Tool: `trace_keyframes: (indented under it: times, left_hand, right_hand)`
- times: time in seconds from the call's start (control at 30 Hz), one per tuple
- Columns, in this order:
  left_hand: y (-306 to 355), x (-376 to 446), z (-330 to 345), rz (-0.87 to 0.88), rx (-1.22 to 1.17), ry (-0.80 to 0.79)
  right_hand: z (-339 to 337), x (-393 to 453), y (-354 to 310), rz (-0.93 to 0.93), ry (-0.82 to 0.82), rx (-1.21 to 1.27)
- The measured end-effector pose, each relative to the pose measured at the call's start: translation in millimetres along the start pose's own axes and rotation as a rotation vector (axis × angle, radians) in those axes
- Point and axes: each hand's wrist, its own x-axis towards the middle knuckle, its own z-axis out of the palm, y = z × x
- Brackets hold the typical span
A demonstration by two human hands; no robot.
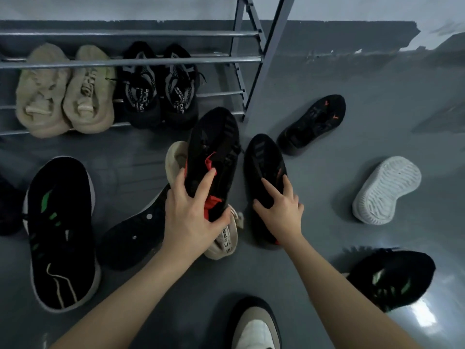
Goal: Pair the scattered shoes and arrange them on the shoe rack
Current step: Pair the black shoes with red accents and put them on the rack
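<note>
My left hand grips a black shoe with red lining, held toe-forward just in front of the shoe rack. My right hand holds its matching black shoe by the heel, low over the floor. A beige shoe lies underneath the left one. On the rack's bottom tier sit a beige pair and a black-and-grey pair.
Scattered on the grey floor: a black shoe with orange marks, an upturned white sole, two black shoes with green marks, a black sole-up shoe, and a tan-and-white shoe near me.
</note>
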Motion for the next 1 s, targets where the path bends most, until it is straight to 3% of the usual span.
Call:
trace_keyframes:
  times: [0.17,0.3,0.57,0.77,1.0]
  left_hand:
    - [3,-12,3,-0.013,0.018,-0.029]
    - [2,-20,3,-0.018,-0.015,-0.036]
    - [2,-23,0,-0.072,0.094,-0.075]
    - [5,-29,-20,-0.028,-0.005,0.016]
    - [20,-28,-73,-0.005,-0.045,0.208]
  right_hand:
    - [-1,-32,4,-0.04,0.055,-0.094]
    - [6,-63,14,-0.028,-0.006,-0.135]
    - [9,-59,15,-0.034,-0.031,-0.003]
    - [-18,-67,-4,-0.086,0.118,0.161]
    - [-54,-89,-56,-0.302,0.277,0.206]
